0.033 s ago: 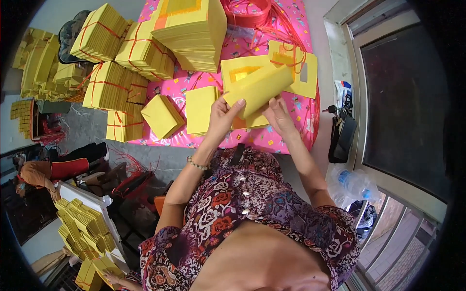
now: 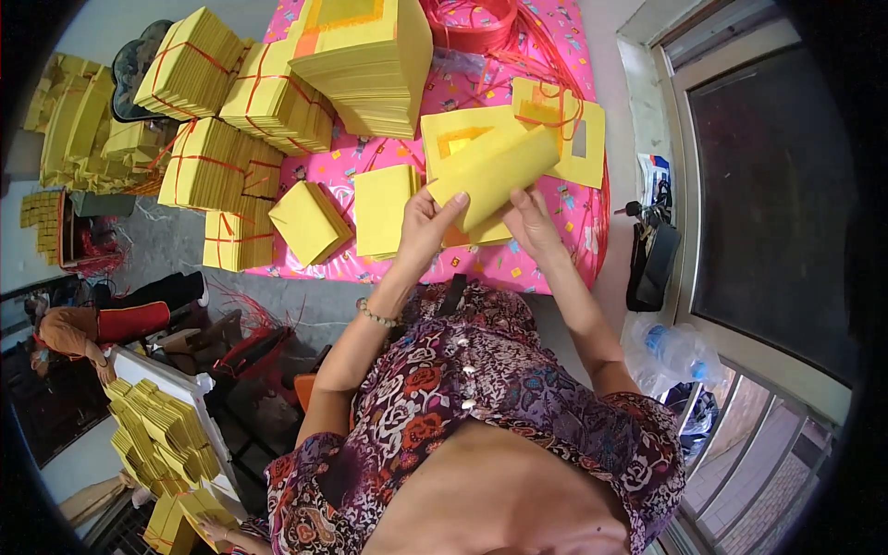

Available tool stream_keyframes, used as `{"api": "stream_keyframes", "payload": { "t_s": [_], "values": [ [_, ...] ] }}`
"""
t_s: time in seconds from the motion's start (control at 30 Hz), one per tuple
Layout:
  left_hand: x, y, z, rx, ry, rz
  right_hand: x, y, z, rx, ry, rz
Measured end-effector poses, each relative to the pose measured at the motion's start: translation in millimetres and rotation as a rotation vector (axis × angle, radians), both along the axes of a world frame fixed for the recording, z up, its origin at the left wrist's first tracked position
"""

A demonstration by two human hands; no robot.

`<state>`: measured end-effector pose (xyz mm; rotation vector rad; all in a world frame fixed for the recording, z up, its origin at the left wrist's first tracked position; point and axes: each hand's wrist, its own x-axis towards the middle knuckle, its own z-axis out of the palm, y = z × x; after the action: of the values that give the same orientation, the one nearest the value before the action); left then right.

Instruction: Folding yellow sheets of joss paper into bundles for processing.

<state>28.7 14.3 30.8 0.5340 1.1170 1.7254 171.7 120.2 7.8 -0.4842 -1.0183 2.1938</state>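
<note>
Both hands are on a curved yellow paper sheet, raised over the near edge of the table; whether it is one sheet or several I cannot tell. My left hand is closed on its lower left corner, thumb on top and fingers hidden beneath. At the lower right edge, my right hand pinches the paper between thumb and fingers. Under it lie yellow sheets with orange-bordered patches. Left of my left hand sits a low yellow paper stack, with a smaller tilted paper stack beyond it.
A tall yellow paper stack and several red-tied bundles fill the table's left side. Red strapping lies coiled at the back on the pink cloth. A door stands right; another person is at far left.
The paper's lower edge has curled slightly downward between my hands, covering more of what lies below. My hands have barely shifted.
</note>
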Motion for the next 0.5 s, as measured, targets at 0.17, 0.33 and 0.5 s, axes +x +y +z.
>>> {"api": "stream_keyframes", "payload": {
  "t_s": [0.17,0.33,0.5],
  "values": [
    [1,-10,13,-0.069,-0.063,-0.05,-3,-7,6,-0.042,-0.157,-0.09],
    [-11,-17,34,-0.223,1.187,0.208,0,-9,16,0.087,-0.31,-0.186],
    [-18,-9,19,-0.055,0.406,-0.095,0,-17,27,0.246,-0.401,-0.096]
  ]
}}
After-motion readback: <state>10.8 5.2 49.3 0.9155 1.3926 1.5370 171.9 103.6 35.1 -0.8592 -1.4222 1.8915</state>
